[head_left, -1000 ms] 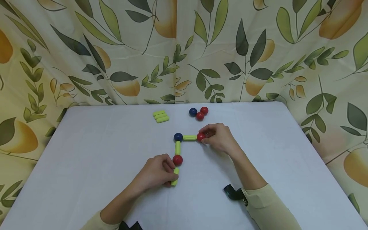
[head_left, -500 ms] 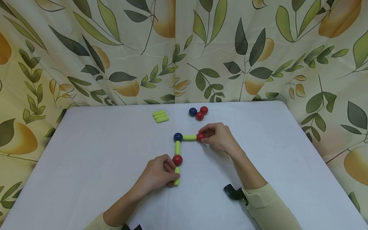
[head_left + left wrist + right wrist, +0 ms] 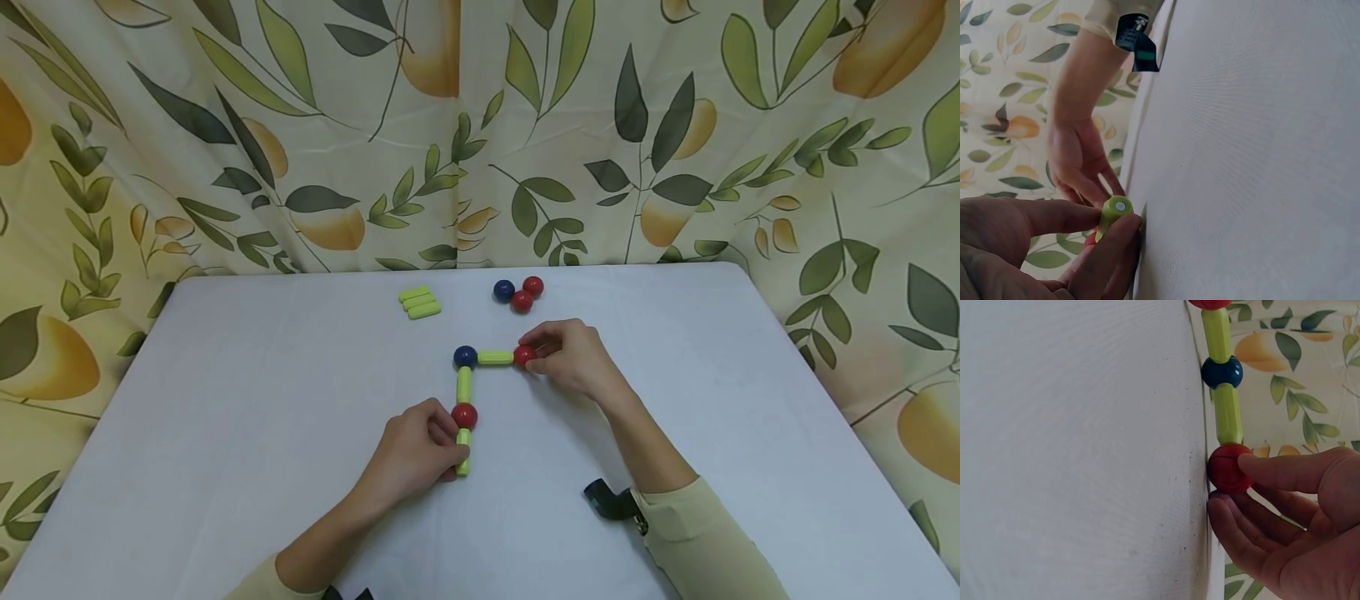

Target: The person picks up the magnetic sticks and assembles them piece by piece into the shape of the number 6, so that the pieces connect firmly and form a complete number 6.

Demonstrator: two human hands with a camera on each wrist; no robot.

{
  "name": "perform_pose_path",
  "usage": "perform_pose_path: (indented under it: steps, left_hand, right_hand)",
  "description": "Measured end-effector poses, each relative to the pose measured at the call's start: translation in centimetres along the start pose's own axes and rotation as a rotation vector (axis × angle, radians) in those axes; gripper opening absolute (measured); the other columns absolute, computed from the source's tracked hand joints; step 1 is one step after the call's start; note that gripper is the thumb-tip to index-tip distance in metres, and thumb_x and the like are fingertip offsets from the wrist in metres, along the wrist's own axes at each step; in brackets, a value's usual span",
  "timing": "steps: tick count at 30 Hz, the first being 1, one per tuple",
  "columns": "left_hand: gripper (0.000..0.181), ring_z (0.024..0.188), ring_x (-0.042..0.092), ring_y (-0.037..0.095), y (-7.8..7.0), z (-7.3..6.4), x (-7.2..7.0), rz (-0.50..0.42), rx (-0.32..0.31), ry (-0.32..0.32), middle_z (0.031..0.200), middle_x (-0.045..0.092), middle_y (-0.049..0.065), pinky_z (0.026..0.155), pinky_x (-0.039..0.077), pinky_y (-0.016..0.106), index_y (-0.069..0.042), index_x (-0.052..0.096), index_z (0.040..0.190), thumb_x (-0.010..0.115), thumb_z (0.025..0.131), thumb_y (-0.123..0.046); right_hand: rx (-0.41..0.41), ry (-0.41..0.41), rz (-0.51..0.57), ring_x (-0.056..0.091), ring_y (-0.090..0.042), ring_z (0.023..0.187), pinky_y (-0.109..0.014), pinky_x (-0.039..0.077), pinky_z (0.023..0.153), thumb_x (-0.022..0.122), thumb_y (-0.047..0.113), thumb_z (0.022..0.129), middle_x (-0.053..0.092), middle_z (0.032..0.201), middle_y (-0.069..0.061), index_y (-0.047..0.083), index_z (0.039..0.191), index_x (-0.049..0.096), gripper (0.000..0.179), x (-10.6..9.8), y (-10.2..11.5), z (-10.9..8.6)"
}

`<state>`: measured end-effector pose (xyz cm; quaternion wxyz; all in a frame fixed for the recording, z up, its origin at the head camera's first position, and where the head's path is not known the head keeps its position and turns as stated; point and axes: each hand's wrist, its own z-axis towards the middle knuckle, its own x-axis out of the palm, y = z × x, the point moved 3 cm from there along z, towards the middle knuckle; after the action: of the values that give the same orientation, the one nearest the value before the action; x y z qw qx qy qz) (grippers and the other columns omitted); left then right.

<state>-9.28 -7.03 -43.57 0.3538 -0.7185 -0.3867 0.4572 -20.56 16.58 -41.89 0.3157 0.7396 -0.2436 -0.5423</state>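
Note:
In the head view, my left hand (image 3: 416, 446) pinches a yellow-green magnetic stick (image 3: 464, 437) between thumb and fingers. A round metallic end of this stick (image 3: 1120, 206) faces the left wrist camera. Its far end meets a red ball (image 3: 465, 416). From that ball another green stick (image 3: 464, 385) runs away to a dark blue ball (image 3: 465, 357). A third stick (image 3: 496, 357) leads right from the blue ball to a second red ball (image 3: 523, 357). My right hand (image 3: 573, 358) holds this red ball with thumb and fingertips, seen closely in the right wrist view.
Several loose green sticks (image 3: 420, 303) lie side by side at the back of the white table (image 3: 225, 400). Right of them sit a loose blue ball (image 3: 504, 291) and two red balls (image 3: 522, 301). A leaf-and-fruit patterned curtain (image 3: 480, 167) hangs behind.
My left hand has straightened the lower stick from a slight tilt and moved it up against the red ball. The right hand has stayed on its red ball.

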Motion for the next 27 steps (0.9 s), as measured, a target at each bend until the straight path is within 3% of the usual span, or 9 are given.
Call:
perform_pose_path:
  steps: [27]
  left_hand:
    - [0.020, 0.059, 0.069, 0.016, 0.21, -0.04, 0.18, 0.000, 0.014, 0.003, 0.083, 0.068, 0.007, 0.061, 0.060, 0.030, -0.004, 0.062, 0.102, 0.074, 0.086, -0.004]
  right_hand:
    - [-0.002, 0.000, -0.005, 0.068, -0.026, 0.102, -0.033, 0.055, 0.084, 0.079, 0.008, 0.091, 0.077, 0.109, -0.010, 0.009, 0.119, 0.077, 0.028, -0.03, 0.02, -0.05]
